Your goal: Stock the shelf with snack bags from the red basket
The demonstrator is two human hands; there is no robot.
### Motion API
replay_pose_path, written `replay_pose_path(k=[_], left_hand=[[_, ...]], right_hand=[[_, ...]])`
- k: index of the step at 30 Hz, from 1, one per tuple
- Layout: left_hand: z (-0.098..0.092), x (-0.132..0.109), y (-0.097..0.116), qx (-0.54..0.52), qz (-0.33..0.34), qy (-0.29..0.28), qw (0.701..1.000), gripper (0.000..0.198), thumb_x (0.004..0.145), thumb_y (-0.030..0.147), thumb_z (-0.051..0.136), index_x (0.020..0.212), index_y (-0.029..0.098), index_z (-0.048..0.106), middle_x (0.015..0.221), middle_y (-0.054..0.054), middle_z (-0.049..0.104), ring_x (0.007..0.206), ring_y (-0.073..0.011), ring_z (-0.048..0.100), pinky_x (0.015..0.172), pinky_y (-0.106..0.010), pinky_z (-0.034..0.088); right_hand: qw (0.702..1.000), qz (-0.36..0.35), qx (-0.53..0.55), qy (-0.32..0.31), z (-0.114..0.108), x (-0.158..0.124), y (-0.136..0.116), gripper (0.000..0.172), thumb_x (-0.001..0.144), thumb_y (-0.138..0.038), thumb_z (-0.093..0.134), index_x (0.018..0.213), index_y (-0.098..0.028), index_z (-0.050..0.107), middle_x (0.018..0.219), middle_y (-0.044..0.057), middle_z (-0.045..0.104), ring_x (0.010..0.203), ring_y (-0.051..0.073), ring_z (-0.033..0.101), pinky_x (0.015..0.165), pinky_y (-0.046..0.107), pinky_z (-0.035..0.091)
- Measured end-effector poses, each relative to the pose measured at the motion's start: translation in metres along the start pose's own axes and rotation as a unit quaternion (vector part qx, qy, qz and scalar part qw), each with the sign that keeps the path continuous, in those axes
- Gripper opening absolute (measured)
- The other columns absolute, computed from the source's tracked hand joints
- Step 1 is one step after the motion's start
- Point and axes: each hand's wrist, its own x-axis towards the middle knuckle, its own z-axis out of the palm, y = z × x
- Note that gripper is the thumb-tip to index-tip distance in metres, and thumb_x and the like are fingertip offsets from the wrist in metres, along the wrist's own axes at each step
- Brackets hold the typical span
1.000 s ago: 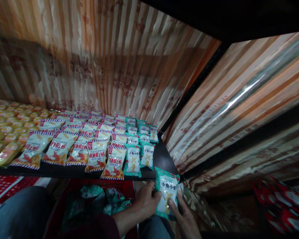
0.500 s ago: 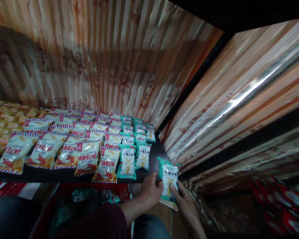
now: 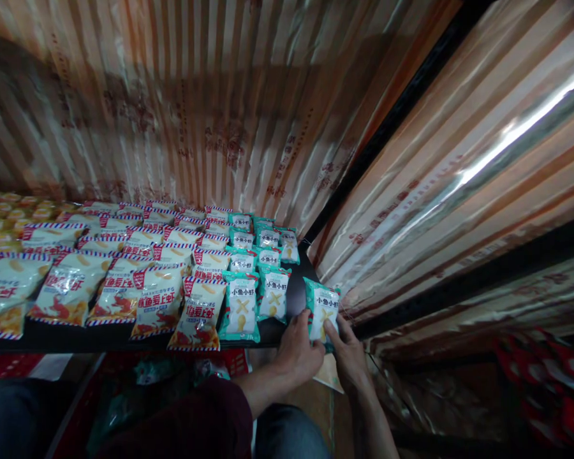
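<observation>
Between both hands I hold a teal-and-white snack bag (image 3: 321, 307), upright with its printed front toward me, at the right end of the dark shelf (image 3: 300, 290). My left hand (image 3: 299, 349) grips the bag's lower left side, and my right hand (image 3: 347, 349) has its thumb on the front with the fingers at the right edge. Just left of it, matching teal snack bags (image 3: 242, 307) stand in two main columns, with one more (image 3: 288, 245) at the back right. The fingertips behind the bag are hidden.
Rows of white, red-striped snack bags (image 3: 157, 299) fill the shelf further left, beside small yellow packs (image 3: 4, 217). Under the shelf edge is a red crate (image 3: 236, 362) with teal bags. A black post (image 3: 335, 207) and striped sheeting (image 3: 268, 115) bound the corner.
Both hands have carried the teal bag slightly upward in view, in over the shelf's right end. The view has shifted a little, so the shelf's bags appear further left.
</observation>
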Motion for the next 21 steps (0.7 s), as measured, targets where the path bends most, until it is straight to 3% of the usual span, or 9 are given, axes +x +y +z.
replay_pose_path(k=[4, 8, 14, 21], left_hand=[[0.001, 0.006, 0.004, 0.013, 0.017, -0.004, 1.000, 0.066, 0.073, 0.012, 0.051, 0.138, 0.004, 0.039, 0.139, -0.019, 0.046, 0.125, -0.0268, 0.049, 0.108, -0.033, 0.037], [0.003, 0.015, 0.007, 0.023, 0.019, 0.005, 1.000, 0.069, 0.072, 0.010, 0.050, 0.139, 0.001, 0.036, 0.141, -0.021, 0.042, 0.130, -0.0286, 0.043, 0.111, -0.034, 0.032], [0.003, 0.029, 0.014, 0.005, -0.018, -0.018, 1.000, 0.080, 0.070, 0.008, 0.051, 0.143, -0.005, 0.022, 0.152, -0.025, 0.022, 0.143, -0.0295, 0.019, 0.118, -0.035, 0.016], [0.003, 0.037, 0.025, 0.020, -0.048, -0.027, 0.998, 0.079, 0.076, 0.009, 0.047, 0.146, -0.002, 0.014, 0.157, -0.021, 0.004, 0.145, -0.0249, 0.000, 0.119, -0.033, 0.006]], right_hand=[[0.999, -0.032, -0.031, 0.028, 0.003, 0.016, 0.007, 0.062, 0.063, -0.054, 0.073, 0.117, -0.023, 0.064, 0.114, 0.003, 0.069, 0.105, 0.026, 0.063, 0.084, 0.034, 0.054], [0.998, -0.054, -0.030, 0.002, 0.009, 0.030, 0.005, 0.061, 0.064, -0.054, 0.071, 0.116, -0.022, 0.065, 0.111, 0.004, 0.070, 0.101, 0.027, 0.064, 0.082, 0.036, 0.055], [0.998, -0.041, -0.047, 0.013, 0.019, 0.045, -0.004, 0.068, 0.063, -0.059, 0.070, 0.117, -0.020, 0.063, 0.110, 0.007, 0.070, 0.101, 0.029, 0.063, 0.086, 0.039, 0.053], [0.994, -0.078, -0.076, -0.001, 0.026, 0.066, -0.005, 0.069, 0.066, -0.063, 0.065, 0.119, -0.018, 0.062, 0.113, 0.010, 0.069, 0.104, 0.029, 0.062, 0.093, 0.042, 0.048]])
